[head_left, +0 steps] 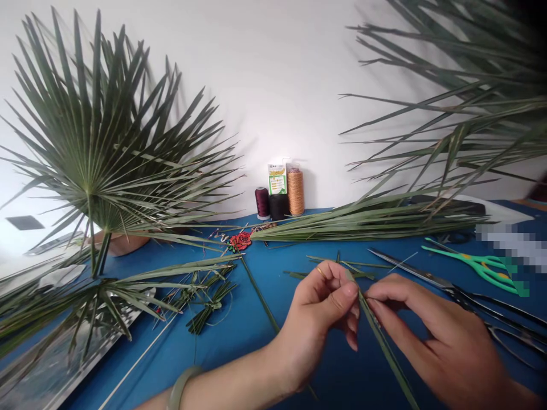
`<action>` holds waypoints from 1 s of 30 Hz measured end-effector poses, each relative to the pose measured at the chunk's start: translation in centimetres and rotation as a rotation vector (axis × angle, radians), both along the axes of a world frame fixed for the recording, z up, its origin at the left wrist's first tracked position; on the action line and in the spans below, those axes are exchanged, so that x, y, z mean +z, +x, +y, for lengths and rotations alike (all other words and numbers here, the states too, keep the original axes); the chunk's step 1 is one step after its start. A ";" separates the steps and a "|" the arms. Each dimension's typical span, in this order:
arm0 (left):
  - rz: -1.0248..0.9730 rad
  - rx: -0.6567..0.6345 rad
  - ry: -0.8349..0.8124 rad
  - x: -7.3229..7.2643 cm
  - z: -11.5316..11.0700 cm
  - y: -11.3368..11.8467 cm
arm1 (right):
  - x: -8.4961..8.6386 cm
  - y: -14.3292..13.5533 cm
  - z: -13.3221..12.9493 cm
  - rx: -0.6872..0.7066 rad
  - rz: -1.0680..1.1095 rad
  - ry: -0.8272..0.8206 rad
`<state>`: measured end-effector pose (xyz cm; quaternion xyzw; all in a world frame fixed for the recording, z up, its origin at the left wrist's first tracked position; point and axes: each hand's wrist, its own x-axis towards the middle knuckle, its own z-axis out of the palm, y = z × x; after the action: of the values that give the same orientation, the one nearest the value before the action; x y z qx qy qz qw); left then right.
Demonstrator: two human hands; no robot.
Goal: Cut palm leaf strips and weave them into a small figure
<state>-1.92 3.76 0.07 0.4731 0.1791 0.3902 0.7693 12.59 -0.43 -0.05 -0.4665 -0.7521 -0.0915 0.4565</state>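
Note:
A long green palm leaf strip slants from between my hands toward the bottom edge. My left hand pinches its upper end between thumb and forefinger. From the other side, the thumb and forefinger of my right hand close on the strip's edge just below. A thin pale line, perhaps a needle or thread, sticks out above my right fingers; I cannot tell which. Behind my hands, several cut leaf pieces lie on the blue table. A bracelet circles my left wrist.
Large scissors and green-handled scissors lie at right. Thread spools stand by the wall. Fan palm leaves rise at left; a leaf bundle lies behind. A bound leaf piece and red rose patch lie left of centre.

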 end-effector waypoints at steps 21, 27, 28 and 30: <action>-0.059 0.077 -0.018 -0.4 -1.4 0.7 | -0.4 -0.2 -0.1 -0.002 -0.055 0.038; -0.080 0.052 -0.012 -0.6 -1.3 0.7 | -0.5 -0.2 -0.6 -0.035 -0.004 -0.031; -0.089 0.044 -0.016 -0.6 -1.4 0.7 | -0.4 -0.2 -0.6 -0.036 0.010 -0.034; -0.101 0.039 -0.030 -0.5 -1.4 0.8 | -0.2 -0.2 -0.6 -0.035 0.015 -0.044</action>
<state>-1.16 2.35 -0.47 0.4377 0.1552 0.4257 0.7766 12.37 -1.00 -0.27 -0.4904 -0.7422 -0.0795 0.4498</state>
